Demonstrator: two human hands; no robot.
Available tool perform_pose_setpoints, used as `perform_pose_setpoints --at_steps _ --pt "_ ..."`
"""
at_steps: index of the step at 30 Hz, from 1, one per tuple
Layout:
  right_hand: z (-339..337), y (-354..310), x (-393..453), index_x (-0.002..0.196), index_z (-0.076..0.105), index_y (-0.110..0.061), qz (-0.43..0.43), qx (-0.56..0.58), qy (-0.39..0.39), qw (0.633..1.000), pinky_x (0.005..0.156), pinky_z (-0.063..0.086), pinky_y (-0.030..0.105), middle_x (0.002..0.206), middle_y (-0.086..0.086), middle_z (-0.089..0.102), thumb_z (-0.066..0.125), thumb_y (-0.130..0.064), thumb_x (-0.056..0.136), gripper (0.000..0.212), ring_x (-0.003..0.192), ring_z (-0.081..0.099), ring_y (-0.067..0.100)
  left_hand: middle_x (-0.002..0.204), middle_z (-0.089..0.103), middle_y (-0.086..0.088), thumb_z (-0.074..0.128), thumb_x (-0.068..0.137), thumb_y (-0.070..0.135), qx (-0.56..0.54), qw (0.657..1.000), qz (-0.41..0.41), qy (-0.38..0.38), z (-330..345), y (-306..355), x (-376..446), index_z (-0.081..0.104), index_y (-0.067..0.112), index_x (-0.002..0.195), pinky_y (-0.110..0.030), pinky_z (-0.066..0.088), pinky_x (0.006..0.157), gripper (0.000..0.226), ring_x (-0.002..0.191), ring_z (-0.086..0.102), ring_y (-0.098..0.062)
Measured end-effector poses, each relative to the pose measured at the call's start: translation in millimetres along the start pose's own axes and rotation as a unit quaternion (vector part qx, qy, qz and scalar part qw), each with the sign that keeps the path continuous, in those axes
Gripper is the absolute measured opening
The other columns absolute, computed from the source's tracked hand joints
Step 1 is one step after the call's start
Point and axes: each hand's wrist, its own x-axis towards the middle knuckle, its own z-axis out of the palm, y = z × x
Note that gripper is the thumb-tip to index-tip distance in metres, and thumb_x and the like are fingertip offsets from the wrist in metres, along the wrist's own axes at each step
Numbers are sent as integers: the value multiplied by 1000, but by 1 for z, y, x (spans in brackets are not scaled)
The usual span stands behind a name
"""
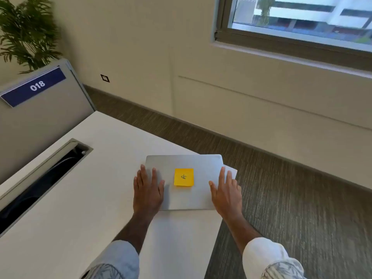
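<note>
A closed silver laptop (199, 164) lies flat near the right corner of a white desk (80, 208). A yellow sticky note (184, 177) with a handwritten mark is stuck in the middle of its lid. My left hand (148, 191) rests flat on the laptop's left part, fingers straight. My right hand (226, 191) lies flat over its right edge, fingers straight. White paper (231, 171) pokes out from under the laptop at the right.
A grey cable tray slot (46, 178) is cut into the desk at the left. A grey partition (40, 121) with a blue "018" sign stands behind it, with a plant (26, 31) beyond. Carpet floor (291, 198) drops off right of the desk edge.
</note>
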Motion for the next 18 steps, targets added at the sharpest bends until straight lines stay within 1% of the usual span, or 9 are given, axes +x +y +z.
perform_pose_setpoints --at_steps 2,4,5,7,8,9,10,13,18 --pt "-4 1 3 154 22 -10 8 -2 -1 1000 79 51 43 133 16 51 33 -55 99 72 101 59 30 152 29 -38 18 100 53 4 999 -31 -21 -3 -1 4 46 9 145 -56 38 107 69 126 46 -51" --pt "-1 3 2 154 21 -12 1 -16 -1 1000 73 53 40 124 14 54 30 -56 99 72 94 60 27 146 36 -37 21 102 58 31 998 -48 -20 -2 -2 6 48 15 144 -52 46 96 66 113 52 -46" --pt "1 2 2 154 20 -13 -1 -23 -6 1000 71 54 39 122 13 55 29 -57 99 71 92 61 26 140 42 -35 26 100 58 40 998 -53 -21 -1 -3 7 48 17 143 -49 48 90 63 107 54 -44" --pt "0 0 2 153 22 -14 5 -24 -15 1000 66 56 37 120 12 54 27 -58 99 70 89 62 25 116 55 -28 39 98 58 47 997 -54 -23 0 -2 5 49 19 142 -44 48 76 59 93 56 -38" --pt "0 -1 2 153 23 -15 10 -22 -22 999 65 56 37 120 12 53 27 -59 99 69 88 63 25 105 57 -24 43 97 58 44 997 -53 -22 -2 -2 4 50 20 141 -42 47 71 58 87 56 -36" --pt "0 -2 3 152 24 -16 17 -20 -23 999 64 57 37 121 12 51 28 -59 99 69 88 64 26 99 57 -22 45 97 58 37 998 -55 -20 -2 -1 4 51 19 141 -41 47 68 59 84 56 -35" --pt "0 -1 3 152 25 -17 24 -18 -28 999 63 57 37 121 11 50 28 -59 98 68 88 64 26 99 57 -21 44 97 58 30 998 -57 -21 -3 -1 4 50 20 141 -40 47 68 59 84 56 -34" --pt "4 -2 6 151 26 -20 34 -10 -32 999 59 57 38 121 10 47 29 -61 98 67 87 64 27 106 56 -19 38 98 61 25 997 -69 -30 -2 1 6 45 21 145 -39 48 70 63 90 55 -32" --pt "12 -4 8 148 33 -19 52 1 -25 998 51 53 38 117 12 48 35 -60 96 66 79 62 29 111 52 -18 33 96 66 0 994 -107 -38 2 4 9 41 25 146 -40 49 74 65 97 52 -32"
